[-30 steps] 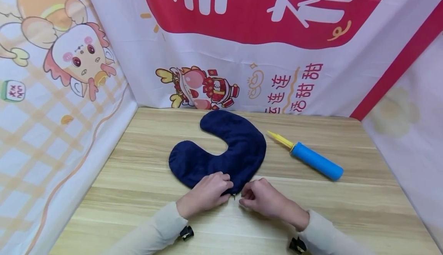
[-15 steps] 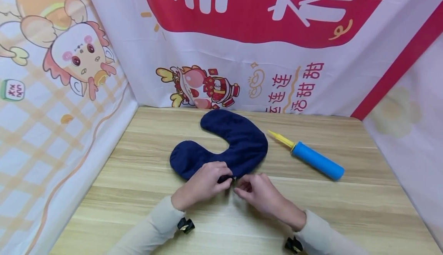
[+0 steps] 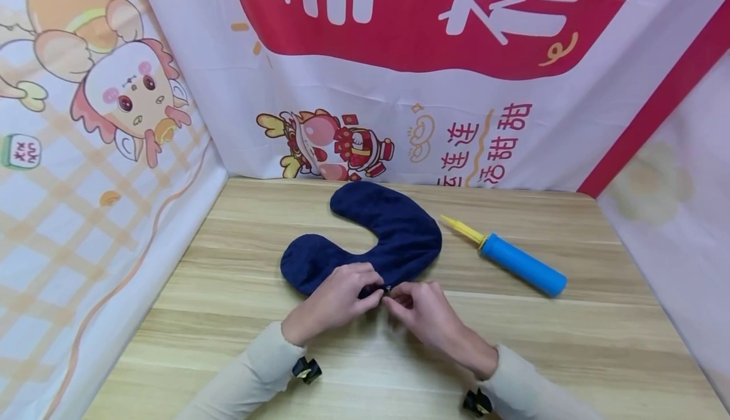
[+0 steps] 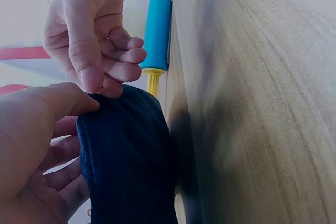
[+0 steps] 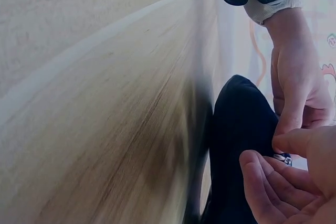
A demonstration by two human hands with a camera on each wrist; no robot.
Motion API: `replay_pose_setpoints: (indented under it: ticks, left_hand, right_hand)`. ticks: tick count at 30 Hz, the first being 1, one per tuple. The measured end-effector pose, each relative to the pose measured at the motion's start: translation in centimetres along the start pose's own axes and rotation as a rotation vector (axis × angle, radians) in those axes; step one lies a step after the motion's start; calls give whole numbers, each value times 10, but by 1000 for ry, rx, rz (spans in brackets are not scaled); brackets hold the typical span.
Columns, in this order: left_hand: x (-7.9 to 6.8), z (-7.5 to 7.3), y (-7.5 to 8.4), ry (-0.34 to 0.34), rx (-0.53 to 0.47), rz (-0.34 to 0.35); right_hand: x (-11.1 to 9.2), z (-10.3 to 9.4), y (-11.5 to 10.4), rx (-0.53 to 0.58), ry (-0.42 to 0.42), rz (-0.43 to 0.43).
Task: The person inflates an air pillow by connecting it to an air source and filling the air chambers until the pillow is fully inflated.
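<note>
A navy U-shaped neck pillow lies on the wooden table, its two ends toward the left and its near edge in both hands. My left hand pinches that edge, thumb on the near side and fingers behind the fabric, as the left wrist view shows. Close beside it, my right hand brings thumb and forefinger together at a small metal zipper pull on the seam. The remaining right fingers are curled. The thumbs of the two hands almost meet at the pillow; the tip of the pull is hidden between the fingers.
To the right of the pillow lies a blue hand pump with a yellow nozzle pointing at the pillow. Printed cloth hangs enclose the table at the back and sides.
Both hands have shifted forward and raised the pillow's near edge. The right thumb and forefinger have closed in on the zipper pull beside the left hand. The pump has stayed put.
</note>
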State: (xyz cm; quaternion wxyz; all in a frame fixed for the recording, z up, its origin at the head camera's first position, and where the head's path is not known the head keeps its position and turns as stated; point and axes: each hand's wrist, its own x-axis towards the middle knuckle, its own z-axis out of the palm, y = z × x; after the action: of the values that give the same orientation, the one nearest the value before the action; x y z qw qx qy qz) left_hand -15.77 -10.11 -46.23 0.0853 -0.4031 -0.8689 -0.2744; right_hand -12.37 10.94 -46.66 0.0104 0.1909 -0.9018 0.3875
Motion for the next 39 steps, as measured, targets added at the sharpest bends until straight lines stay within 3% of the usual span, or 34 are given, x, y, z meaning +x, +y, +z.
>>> replay_pose_setpoints:
  ticks: [8,15,28,31,39]
  left_hand:
    - [1,3,1,-9,29,2]
    - [-1,2,4,12,59,20]
    - [-7,6,7,70,304,147]
    - [-10,5,7,79,341,153]
    - [-24,-5,1,90,342,92]
  right_hand:
    - [1,-1,-1,-45,10,15]
    - [-1,-4,0,-102,29,-44]
    - [-1,-13,-1,-178,28,-142]
    - [1,-17,2,-203,14,-132]
    - [11,-31,24,-232,-10,-47]
